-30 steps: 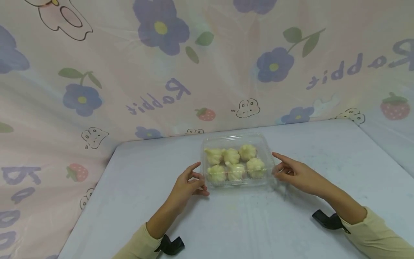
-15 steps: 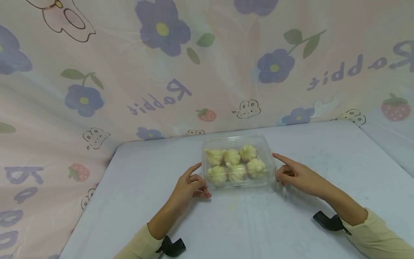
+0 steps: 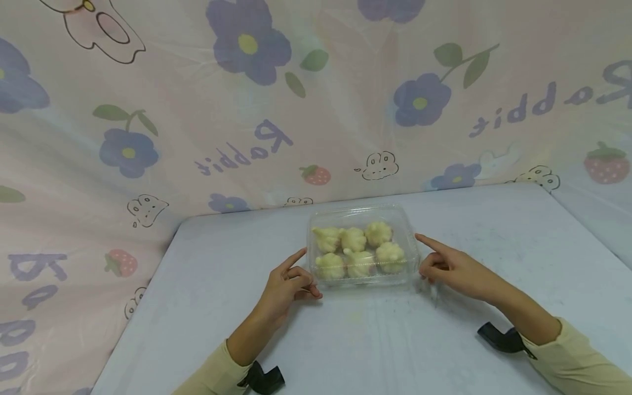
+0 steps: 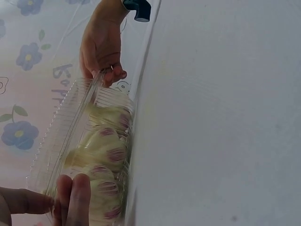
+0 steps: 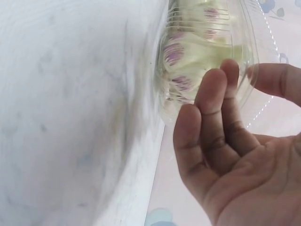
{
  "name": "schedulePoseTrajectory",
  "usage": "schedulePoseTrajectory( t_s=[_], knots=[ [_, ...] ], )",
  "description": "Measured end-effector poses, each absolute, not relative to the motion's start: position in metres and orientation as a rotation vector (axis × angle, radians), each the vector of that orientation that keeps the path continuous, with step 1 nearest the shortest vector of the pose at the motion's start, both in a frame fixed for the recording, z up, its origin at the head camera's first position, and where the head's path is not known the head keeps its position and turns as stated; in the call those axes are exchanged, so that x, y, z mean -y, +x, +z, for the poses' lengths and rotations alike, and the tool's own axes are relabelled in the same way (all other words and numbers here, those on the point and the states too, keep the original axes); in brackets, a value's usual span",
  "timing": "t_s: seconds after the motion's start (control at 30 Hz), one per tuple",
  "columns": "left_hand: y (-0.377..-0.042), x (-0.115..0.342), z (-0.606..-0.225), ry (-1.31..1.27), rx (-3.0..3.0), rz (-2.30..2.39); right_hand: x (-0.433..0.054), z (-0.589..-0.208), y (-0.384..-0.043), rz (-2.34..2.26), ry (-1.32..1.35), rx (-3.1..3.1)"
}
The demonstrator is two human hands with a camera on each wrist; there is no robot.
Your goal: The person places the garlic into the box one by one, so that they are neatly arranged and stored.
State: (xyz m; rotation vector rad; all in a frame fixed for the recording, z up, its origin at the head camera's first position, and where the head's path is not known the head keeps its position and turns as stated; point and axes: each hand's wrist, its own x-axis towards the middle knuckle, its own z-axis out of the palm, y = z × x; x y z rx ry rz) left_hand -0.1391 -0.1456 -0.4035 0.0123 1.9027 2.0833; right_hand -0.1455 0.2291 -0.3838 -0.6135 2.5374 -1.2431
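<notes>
A clear plastic clamshell box (image 3: 365, 277) sits near the far middle of the white table, its lid down. Inside it lie several pale garlic bulbs (image 3: 353, 240) with purple streaks at the base, best seen in the left wrist view. At the box's left end, my left hand (image 3: 285, 285) pinches the rim between thumb and fingers. My right hand (image 3: 461, 271) does the same at the right end. In the right wrist view, the right fingers (image 5: 211, 94) lie against the box's lower side, with the rim between them and the thumb.
The white table (image 3: 365, 340) reaches toward me in front of the box. A curtain (image 3: 336, 109) printed with flowers and rabbits hangs behind the table and at its sides. Black wrist mounts (image 3: 501, 336) stick out beneath both sleeves.
The left hand's lower fingers have drawn in slightly closer together, and the right hand's lower fingers have shifted a little. The box with the garlic has stayed in place.
</notes>
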Motion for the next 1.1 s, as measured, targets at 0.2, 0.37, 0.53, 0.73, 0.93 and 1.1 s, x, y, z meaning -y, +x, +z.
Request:
schedulePoseTrajectory(
  t_s=[0.2, 0.37, 0.53, 0.73, 0.93, 1.1],
  knots=[
    [-0.1410, 0.1452, -0.4012, 0.010, -1.894, 2.070, -0.2297, -0.3829, -0.1444, -1.240, -0.608, -2.548],
    [-0.1414, 0.1455, -0.4009, 0.015, -1.891, 2.065, -0.2297, -0.3840, -0.1449, -1.246, -0.622, -2.553],
    [-0.1411, 0.1465, -0.4012, 0.031, -1.894, 2.065, -0.2287, -0.3846, -0.1456, -1.248, -0.640, -2.572],
    [-0.1429, 0.1481, -0.4011, 0.050, -1.900, 2.049, -0.2281, -0.3838, -0.1462, -1.249, -0.641, -2.585],
    [-0.1446, 0.1494, -0.4003, 0.035, -1.968, 2.004, -0.2278, -0.3834, -0.1458, -1.230, -0.616, -2.595],
    [-0.1477, 0.1515, -0.3989, 0.027, -2.008, 1.953, -0.2289, -0.3816, -0.1453, -1.206, -0.589, -2.603]
  ],
)
